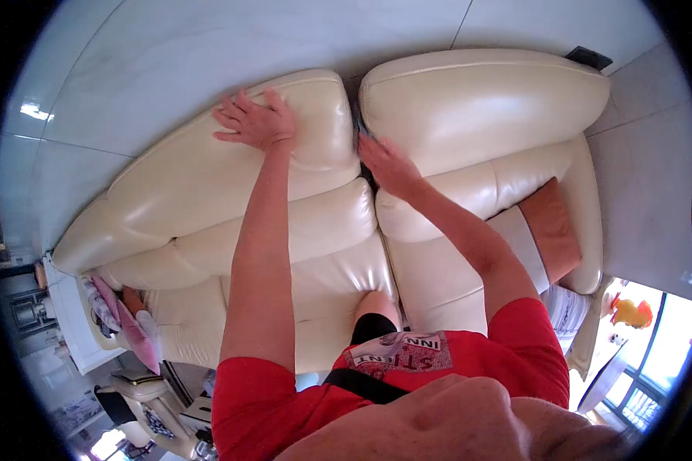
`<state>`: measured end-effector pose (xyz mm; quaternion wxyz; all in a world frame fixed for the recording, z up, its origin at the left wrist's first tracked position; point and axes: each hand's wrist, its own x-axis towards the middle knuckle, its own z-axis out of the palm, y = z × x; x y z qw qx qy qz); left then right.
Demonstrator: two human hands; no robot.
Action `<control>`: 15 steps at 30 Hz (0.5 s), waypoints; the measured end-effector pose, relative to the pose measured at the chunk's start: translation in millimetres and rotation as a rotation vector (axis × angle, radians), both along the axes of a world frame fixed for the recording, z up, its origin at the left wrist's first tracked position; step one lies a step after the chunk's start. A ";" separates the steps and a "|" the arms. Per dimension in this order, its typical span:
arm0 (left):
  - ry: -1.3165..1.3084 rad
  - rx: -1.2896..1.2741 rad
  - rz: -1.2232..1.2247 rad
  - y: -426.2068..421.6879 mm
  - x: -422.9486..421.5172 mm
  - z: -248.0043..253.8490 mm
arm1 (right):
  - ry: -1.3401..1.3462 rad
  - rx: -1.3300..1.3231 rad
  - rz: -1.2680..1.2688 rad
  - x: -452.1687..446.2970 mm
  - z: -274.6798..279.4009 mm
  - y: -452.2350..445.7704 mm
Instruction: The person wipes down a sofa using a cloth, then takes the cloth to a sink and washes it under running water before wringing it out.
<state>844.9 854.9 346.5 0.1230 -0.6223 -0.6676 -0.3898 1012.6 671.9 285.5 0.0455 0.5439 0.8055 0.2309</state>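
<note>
"What is seen at the far left?"

"A pink cushion (134, 334) is seen at the lower left of the frame, by one end of the cream leather sofa (323, 280), which is spread across the middle."

"And the left hand (260, 124)?"

"It is laid palm down on the left backrest (184, 169), upper left of centre. Its fingers are spread wide, and nothing is seen to be held."

"Which action is in hand?"

"By judgement, the backrest is being steadied or pressed while the dark gap (354, 115), at upper centre, is being worked at."

"What is called for there?"

"Narrow, flattened fingers, it is judged, since the gap is hemmed in by both backrests. Part of it is hidden by the right hand (390, 167)."

"How are that hand's fingers set?"

"They are held close together and pointed into the gap. A bluish sliver is seen at the tips; whether it is gripped cannot be told."

"Is anything else in the way?"

"The seat is partly covered by a knee (380, 302) at lower centre. Farther right, beyond the right backrest (477, 107), a brown-and-grey cushion (552, 230) is propped, and a yellow toy (630, 311) is seen by the window."
</note>
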 end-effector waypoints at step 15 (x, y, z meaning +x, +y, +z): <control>-0.011 0.084 -0.020 3.8 1.9 -2.8 | 0.634 0.247 0.046 73.6 101.7 61.7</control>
